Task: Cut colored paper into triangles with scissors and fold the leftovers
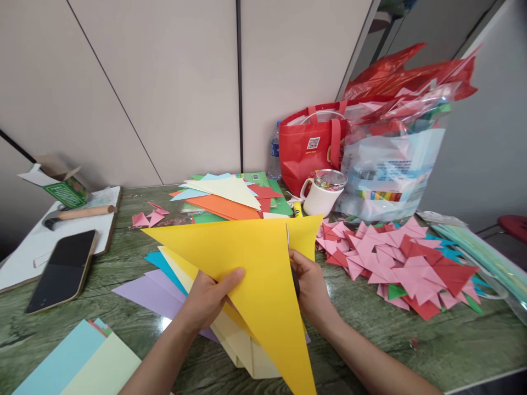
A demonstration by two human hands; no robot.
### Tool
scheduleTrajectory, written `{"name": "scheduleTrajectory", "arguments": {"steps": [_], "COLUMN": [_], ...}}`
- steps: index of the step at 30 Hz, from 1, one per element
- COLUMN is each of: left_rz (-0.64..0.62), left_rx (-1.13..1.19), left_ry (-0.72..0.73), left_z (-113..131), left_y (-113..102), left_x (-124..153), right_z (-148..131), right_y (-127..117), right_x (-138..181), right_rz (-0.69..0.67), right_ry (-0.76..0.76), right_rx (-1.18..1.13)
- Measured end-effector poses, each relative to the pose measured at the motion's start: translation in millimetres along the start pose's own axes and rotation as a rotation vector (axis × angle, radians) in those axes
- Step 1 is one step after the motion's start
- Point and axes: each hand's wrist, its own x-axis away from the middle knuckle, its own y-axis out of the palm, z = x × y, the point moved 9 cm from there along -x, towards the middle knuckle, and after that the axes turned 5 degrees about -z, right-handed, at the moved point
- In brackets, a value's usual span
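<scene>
A large yellow paper sheet (pixel 255 263), folded into a triangle, is held up over the green table. My left hand (pixel 208 299) pinches its lower left part, thumb on the front. My right hand (pixel 310 288) is closed round a pair of scissors (pixel 293 274) with dark handles; the thin blade runs up into the yellow paper near its right side, leaving a narrow strip (pixel 305 233) to the right. Under the sheet lie pale yellow, blue and purple papers (pixel 164 280).
A heap of folded pink and red paper triangles (pixel 395 263) lies at the right. Coloured sheets (pixel 230 200) are stacked behind, next to a white mug (pixel 323 192), a red bag (pixel 310 145) and plastic bags. At left: a phone (pixel 63 269), a hammer (pixel 78 214), a clipboard, more sheets (pixel 78 359).
</scene>
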Motion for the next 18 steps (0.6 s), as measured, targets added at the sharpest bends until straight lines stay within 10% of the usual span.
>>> {"name": "scheduleTrajectory", "arguments": {"steps": [18], "left_rz": [0.032], "left_rx": [-0.171], "left_ry": [0.09], "left_z": [11], "left_y": [-18], "left_x": [-3], "right_z": [-10], "right_y": [5], "right_x": [1], "right_rz": [-0.024], "right_ry": [-0.006], "right_rx": [0.069]}}
